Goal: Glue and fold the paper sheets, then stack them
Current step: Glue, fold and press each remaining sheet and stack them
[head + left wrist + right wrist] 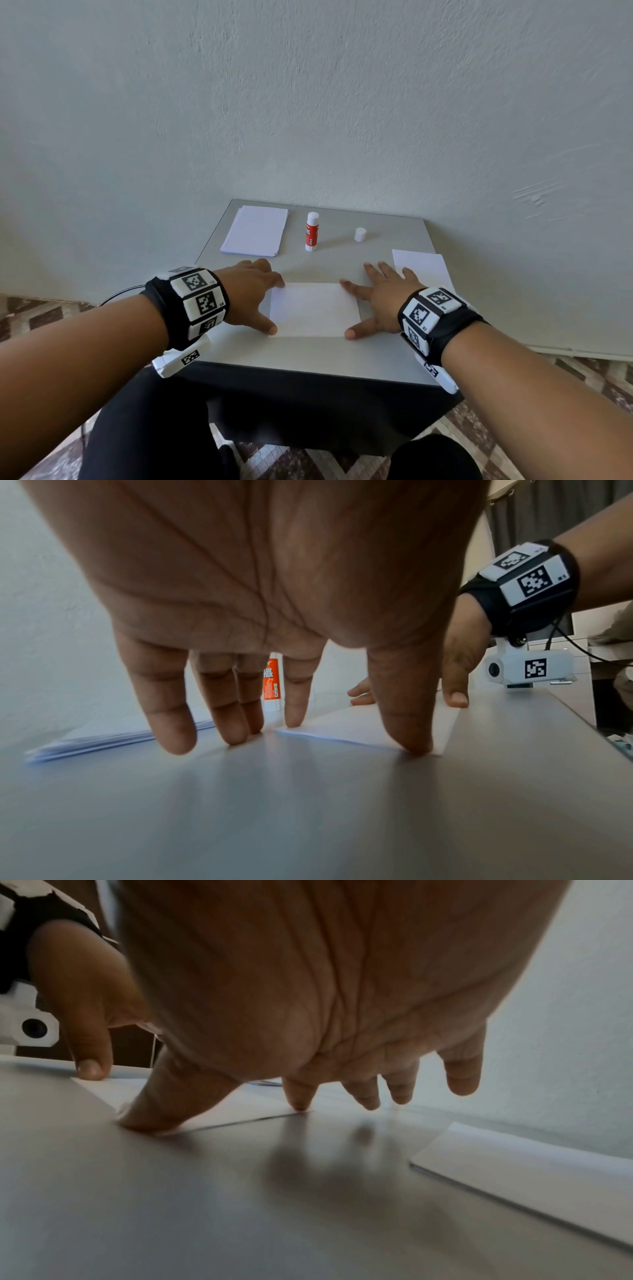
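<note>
Matt white paper sheet [314,309] on a smooth grey table [308,353]; rough plastered wall [308,102].

Soft, even daylight fills the head view; the pale wall [308,102] is bright without glare, and its lines bow toward the frame edges from the wide lens. The worktop [308,353] carries only faint shadows there. In the left wrist view the left hand [260,588] looms large and blurred, with streaky shadows under the fingertips. The right wrist view is dimmer, the right hand [308,974] soft-focused, casting a smeared dark shadow just below it.
</note>
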